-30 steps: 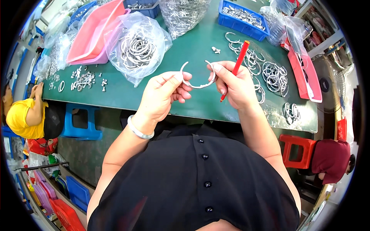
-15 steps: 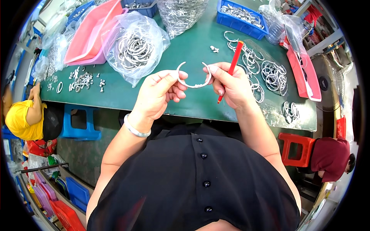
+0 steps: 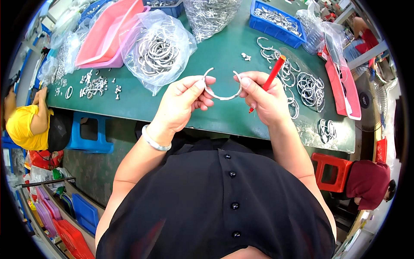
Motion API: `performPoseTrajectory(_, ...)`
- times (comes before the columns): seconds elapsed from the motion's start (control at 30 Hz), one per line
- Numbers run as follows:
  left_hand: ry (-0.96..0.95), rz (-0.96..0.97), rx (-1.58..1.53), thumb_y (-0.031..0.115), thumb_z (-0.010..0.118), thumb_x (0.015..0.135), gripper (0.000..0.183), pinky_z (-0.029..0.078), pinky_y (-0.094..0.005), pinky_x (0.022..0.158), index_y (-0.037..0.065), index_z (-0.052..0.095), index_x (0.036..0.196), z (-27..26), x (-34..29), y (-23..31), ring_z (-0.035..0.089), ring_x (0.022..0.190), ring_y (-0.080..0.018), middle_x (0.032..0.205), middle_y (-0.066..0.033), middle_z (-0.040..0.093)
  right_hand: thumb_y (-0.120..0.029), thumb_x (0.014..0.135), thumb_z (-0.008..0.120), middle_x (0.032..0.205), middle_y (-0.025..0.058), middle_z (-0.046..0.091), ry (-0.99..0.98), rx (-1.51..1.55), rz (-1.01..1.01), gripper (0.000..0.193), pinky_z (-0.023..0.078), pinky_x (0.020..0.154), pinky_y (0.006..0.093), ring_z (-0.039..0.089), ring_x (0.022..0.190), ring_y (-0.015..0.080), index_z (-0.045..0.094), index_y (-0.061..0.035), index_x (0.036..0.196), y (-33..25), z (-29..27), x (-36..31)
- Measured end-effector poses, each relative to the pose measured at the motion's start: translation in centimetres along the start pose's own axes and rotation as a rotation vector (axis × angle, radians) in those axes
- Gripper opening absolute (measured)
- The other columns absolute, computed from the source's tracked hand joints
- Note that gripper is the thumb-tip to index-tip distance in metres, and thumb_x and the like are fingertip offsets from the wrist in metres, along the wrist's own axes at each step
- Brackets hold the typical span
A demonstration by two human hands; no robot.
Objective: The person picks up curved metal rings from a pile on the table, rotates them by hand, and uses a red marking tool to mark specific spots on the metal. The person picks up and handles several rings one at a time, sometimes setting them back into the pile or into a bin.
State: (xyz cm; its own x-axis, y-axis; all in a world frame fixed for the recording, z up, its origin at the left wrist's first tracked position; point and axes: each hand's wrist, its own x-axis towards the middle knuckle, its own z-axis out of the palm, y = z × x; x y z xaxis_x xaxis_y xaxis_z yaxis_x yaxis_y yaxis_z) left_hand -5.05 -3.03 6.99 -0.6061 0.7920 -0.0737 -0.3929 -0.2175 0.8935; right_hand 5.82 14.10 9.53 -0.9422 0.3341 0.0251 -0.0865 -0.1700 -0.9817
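Note:
Between my two hands is a silver open bangle point(image 3: 223, 98), its gap turned away from me. My left hand point(image 3: 183, 101) pinches one side of it between thumb and fingers. The other end sits between the thumb and fingertips of my right hand point(image 3: 266, 97). A red pen point(image 3: 275, 73) is also tucked in my right hand, slanting up between the fingers. To the right of that hand lie several loose silver bangles point(image 3: 310, 90) on the green table point(image 3: 172, 103). A clear plastic bag point(image 3: 157, 52) of bangles stands beyond my left hand.
Pink basins point(image 3: 108, 34) and small metal parts point(image 3: 95, 86) are at the left. A blue bin point(image 3: 276, 23) of metal pieces stands at the back right, a pink tray point(image 3: 338, 84) at the right edge. Seated people in yellow point(image 3: 28, 127) and maroon point(image 3: 368, 183) flank the table.
The view has shifted slightly. Both hands still hold the bangle; it is turned a little, and the red pen leans further right.

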Motion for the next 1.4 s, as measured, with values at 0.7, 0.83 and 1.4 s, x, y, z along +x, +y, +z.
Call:
performPoseTrajectory(0.7, 0.074, 0.946, 0.938, -0.007, 0.052, 0.078, 0.024, 0.047, -0.0242, 0.060, 0.000, 0.060, 0.100, 1.6, -1.5, 1.5, 0.057, 0.069, -0.0168, 0.084, -0.0114, 0.057, 0.005, 0.075, 0.060, 0.078, 0.0070, 0.060, -0.048, -0.485, -0.526, 0.019, 0.042, 0.061, 0.0219, 0.054, 0.069, 0.0129, 0.064, -0.0010, 0.092, 0.5, -0.8, -0.7)
performPoseTrajectory(0.83, 0.079, 1.010, 0.986, -0.009, 0.054, 0.075, 0.026, 0.047, -0.0262, 0.058, 0.000, 0.059, 0.099, 1.7, -1.4, 1.4, 0.058, 0.068, -0.0211, 0.082, -0.0129, 0.056, 0.004, 0.075, 0.060, 0.077, 0.0071, 0.060, -0.039, -0.465, -0.518, 0.019, 0.042, 0.061, 0.0217, 0.054, 0.069, 0.0130, 0.064, -0.0005, 0.093, 0.6, -0.7, -0.9)
performPoseTrajectory(1.4, -0.224, -0.217, -0.390, 0.016, 0.048, 0.088, 0.019, 0.041, -0.0186, 0.055, 0.000, 0.055, 0.096, 0.6, 0.3, -2.0, 0.049, 0.060, -0.0086, 0.076, -0.0031, 0.054, -0.008, 0.079, 0.062, 0.071, 0.0034, 0.059, 0.025, -0.252, -0.229, 0.012, 0.045, 0.062, 0.0210, 0.056, 0.066, 0.0081, 0.058, 0.0026, 0.084, -2.1, 2.8, -0.8)
